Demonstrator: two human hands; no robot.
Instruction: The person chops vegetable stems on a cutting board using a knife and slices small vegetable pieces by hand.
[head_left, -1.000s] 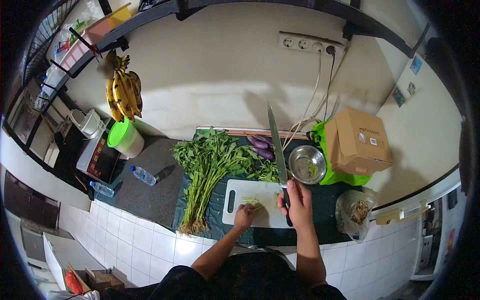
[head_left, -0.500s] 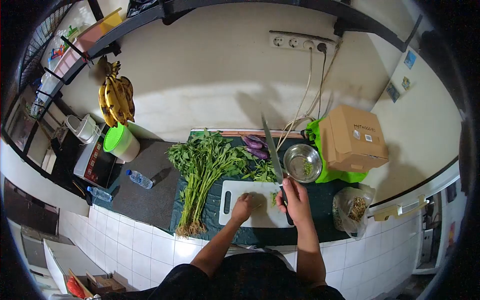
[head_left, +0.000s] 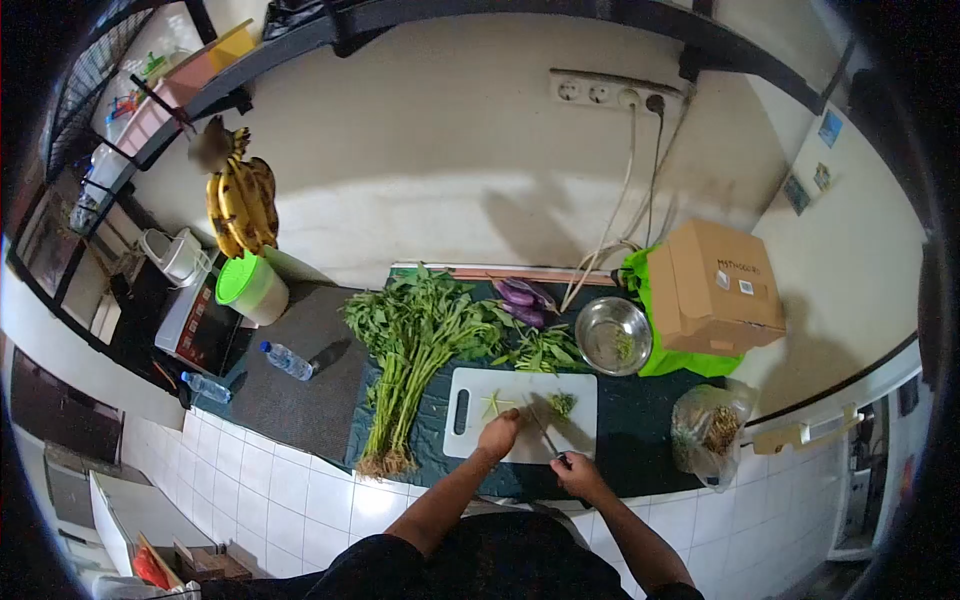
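Note:
My right hand (head_left: 577, 477) grips a knife (head_left: 544, 430) by its dark handle, the blade low over the white cutting board (head_left: 580, 390) and slanting away to the left. On the board's front part, my left hand (head_left: 499, 436) is closed with its fingertips close to the blade; what they pinch is too small to make out. Pale green stem pieces (head_left: 494, 404) lie just beyond the left hand. A small heap of chopped greens (head_left: 562, 404) sits right of the blade.
Long rooted leafy greens (head_left: 410, 360) lie left of the board. Behind it are loose green leaves (head_left: 543, 350), purple eggplants (head_left: 522, 302) and a metal bowl (head_left: 613, 336) with some greens. A cardboard box (head_left: 715, 285) and plastic bag (head_left: 710, 425) stand right, water bottles (head_left: 287, 361) left.
My right hand has brought the raised knife down to the board, its blade now beside my left hand. Pale stem pieces now show beyond the left hand. The view has shifted slightly.

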